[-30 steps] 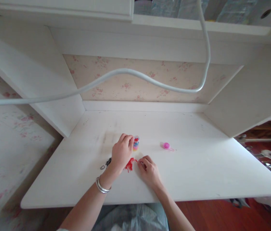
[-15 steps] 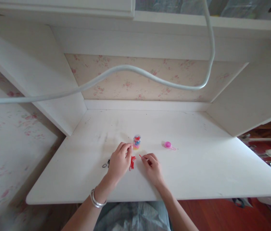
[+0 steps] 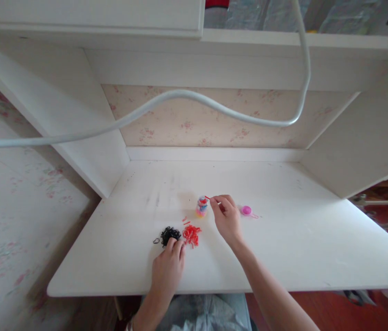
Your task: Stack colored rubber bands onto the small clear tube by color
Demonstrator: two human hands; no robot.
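Observation:
A small clear jar filled with coloured rubber bands stands on the white desk. My right hand is pinched on a red rubber band just right of the jar's mouth. A little heap of red bands lies in front of the jar, and a heap of black bands lies to its left. My left hand rests on the desk with its fingertips at the black heap, fingers together. A pink lid lies just right of my right hand.
A thick white cable hangs across the view above the desk. White side panels and a floral back wall enclose the desk. Shelves run overhead. A red floor and metal items show at the far right.
My right hand lifted a red band from the heap up to the jar's mouth. My left hand left the jar and the red heap and drew back to the black bands.

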